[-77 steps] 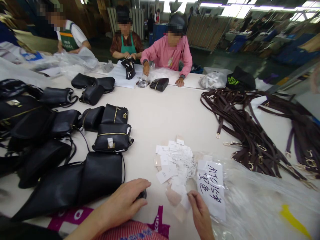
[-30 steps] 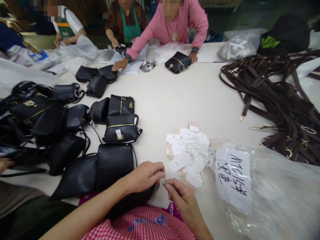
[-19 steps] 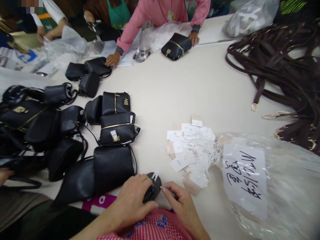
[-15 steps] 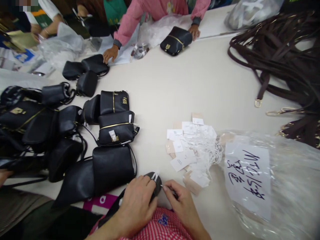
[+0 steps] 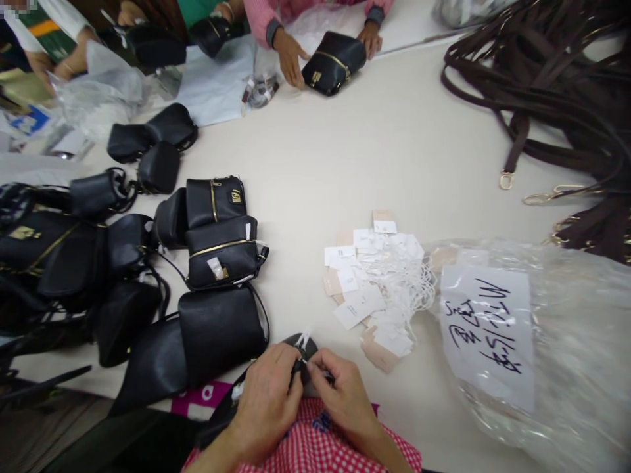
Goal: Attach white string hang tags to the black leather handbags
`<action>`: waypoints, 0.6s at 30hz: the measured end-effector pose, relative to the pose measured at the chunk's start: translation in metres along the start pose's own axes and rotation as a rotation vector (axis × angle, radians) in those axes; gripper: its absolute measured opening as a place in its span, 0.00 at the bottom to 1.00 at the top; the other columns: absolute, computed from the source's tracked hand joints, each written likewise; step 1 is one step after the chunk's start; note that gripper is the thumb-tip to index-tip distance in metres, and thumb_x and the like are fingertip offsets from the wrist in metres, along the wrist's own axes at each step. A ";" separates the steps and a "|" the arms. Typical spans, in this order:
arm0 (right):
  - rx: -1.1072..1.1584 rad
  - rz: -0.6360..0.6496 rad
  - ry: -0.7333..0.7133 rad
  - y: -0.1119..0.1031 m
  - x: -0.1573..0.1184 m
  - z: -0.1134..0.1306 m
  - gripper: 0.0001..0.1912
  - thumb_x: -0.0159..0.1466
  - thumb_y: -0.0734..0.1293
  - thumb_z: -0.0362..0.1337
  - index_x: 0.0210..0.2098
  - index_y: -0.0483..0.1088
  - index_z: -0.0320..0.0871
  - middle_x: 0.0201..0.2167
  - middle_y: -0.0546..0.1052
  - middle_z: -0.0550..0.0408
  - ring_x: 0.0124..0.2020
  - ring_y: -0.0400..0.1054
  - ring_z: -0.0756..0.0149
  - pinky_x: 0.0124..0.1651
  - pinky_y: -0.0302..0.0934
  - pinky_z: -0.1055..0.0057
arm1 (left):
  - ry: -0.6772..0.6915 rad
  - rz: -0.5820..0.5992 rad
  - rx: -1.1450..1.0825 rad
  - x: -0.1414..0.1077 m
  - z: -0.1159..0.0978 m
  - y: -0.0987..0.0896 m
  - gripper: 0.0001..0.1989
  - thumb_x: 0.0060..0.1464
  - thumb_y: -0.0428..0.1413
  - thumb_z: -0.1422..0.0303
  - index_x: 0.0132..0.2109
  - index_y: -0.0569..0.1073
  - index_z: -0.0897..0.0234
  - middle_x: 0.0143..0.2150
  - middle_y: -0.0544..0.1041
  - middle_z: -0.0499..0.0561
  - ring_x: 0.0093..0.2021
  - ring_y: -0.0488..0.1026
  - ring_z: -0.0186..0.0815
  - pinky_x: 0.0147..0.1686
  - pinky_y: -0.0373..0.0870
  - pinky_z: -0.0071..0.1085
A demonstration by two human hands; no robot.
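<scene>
At the table's front edge my left hand (image 5: 270,387) is closed over a small black bag (image 5: 312,348), hiding most of it. A white strip stands out at the bag's top. My right hand (image 5: 345,397) meets the left fingertips there, with thumb and finger pinched together. A small white tip shows at the pinch; what it belongs to is hidden. Beyond my right hand lies a heap of paper tags (image 5: 359,309) with white strings (image 5: 414,279). Left of my hands is a plain black bag (image 5: 219,335) lying flat.
Several black bags (image 5: 221,253) crowd the left. A clear plastic bag (image 5: 566,355) with a handwritten sheet (image 5: 488,328) is at right, below dark brown straps (image 5: 542,85). Across the table, a co-worker's hands (image 5: 290,59) hold another black bag (image 5: 335,62).
My right hand has moved left, bringing its pinch up to my left fingers. The co-worker's one hand has gone from the bags at left to the bag at the back. The view has shifted slightly.
</scene>
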State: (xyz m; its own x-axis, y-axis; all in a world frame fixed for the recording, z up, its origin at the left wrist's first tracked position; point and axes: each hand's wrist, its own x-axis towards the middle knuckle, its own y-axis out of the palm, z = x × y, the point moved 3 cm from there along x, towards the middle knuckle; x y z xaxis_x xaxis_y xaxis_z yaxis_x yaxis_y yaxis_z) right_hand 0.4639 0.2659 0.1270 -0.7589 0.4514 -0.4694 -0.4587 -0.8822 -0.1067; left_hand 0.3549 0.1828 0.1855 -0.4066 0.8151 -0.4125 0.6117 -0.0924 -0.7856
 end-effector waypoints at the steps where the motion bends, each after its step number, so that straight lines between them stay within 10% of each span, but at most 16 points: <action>1: -0.006 0.001 -0.003 0.000 0.000 0.001 0.14 0.65 0.59 0.42 0.26 0.67 0.44 0.22 0.72 0.59 0.26 0.65 0.66 0.31 0.54 0.70 | 0.008 -0.005 0.002 0.000 0.000 0.000 0.09 0.56 0.46 0.76 0.40 0.69 0.62 0.38 0.75 0.54 0.39 0.73 0.42 0.39 0.71 0.39; 18: 0.067 0.006 0.017 -0.007 -0.008 0.014 0.09 0.63 0.63 0.38 0.30 0.75 0.46 0.29 0.78 0.56 0.34 0.70 0.63 0.39 0.59 0.69 | 0.094 -0.033 -0.060 -0.009 -0.002 0.000 0.06 0.56 0.50 0.75 0.38 0.69 0.62 0.37 0.75 0.53 0.37 0.73 0.41 0.38 0.72 0.38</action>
State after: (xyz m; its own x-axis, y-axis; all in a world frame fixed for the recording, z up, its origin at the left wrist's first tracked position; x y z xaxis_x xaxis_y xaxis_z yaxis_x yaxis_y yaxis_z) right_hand 0.4667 0.2704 0.1441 -0.7539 0.4430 -0.4851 -0.4841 -0.8738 -0.0455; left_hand 0.3602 0.1765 0.1904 -0.3630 0.8676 -0.3397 0.6402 -0.0327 -0.7676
